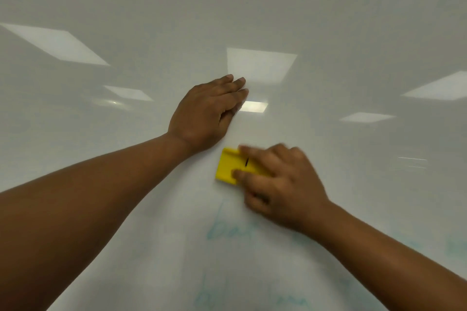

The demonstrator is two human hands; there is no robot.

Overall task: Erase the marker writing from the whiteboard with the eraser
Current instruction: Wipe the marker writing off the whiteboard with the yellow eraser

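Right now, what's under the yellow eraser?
The eraser, held by the right hand, lies flat on the whiteboard. The patch beneath it is covered, so any ink there can't be seen. Faint blue writing shows lower down.

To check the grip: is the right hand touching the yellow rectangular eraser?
Touching. The head view shows the right hand with fingers lying directly on the yellow rectangular eraser, covering part of it.
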